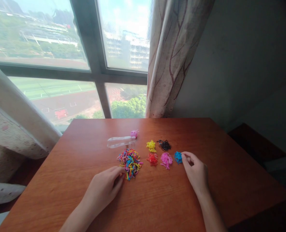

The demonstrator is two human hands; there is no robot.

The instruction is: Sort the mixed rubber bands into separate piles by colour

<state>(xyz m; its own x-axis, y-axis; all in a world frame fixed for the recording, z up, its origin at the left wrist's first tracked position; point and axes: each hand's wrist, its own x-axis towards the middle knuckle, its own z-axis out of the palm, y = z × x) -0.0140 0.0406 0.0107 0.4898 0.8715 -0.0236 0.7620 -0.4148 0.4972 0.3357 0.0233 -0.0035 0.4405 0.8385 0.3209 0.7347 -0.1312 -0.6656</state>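
Note:
A heap of small mixed-colour rubber bands (pixel 130 163) lies on the wooden table (pixel 143 203). My left hand (pixel 104 187) is at the heap's near-left edge, thumb and forefinger drawn together; what is between the tips is too small to make out. To the right, my right hand (pixel 196 169) pinches at the edge of a little pile of blue rubber bands (pixel 178 157). Beside that pile are pink rubber bands (pixel 166 160) and red rubber bands (pixel 152 159). Yellow rubber bands (pixel 151 146) and black rubber bands (pixel 165 145) form two piles behind them.
A clear plastic container (pixel 121 141) with a pink top (pixel 134 134) lies on its side behind the mixed heap. Past the table's far edge stands a window (pixel 100 74), with a patterned curtain (pixel 169 58) to its right and another curtain (pixel 17 119) at left.

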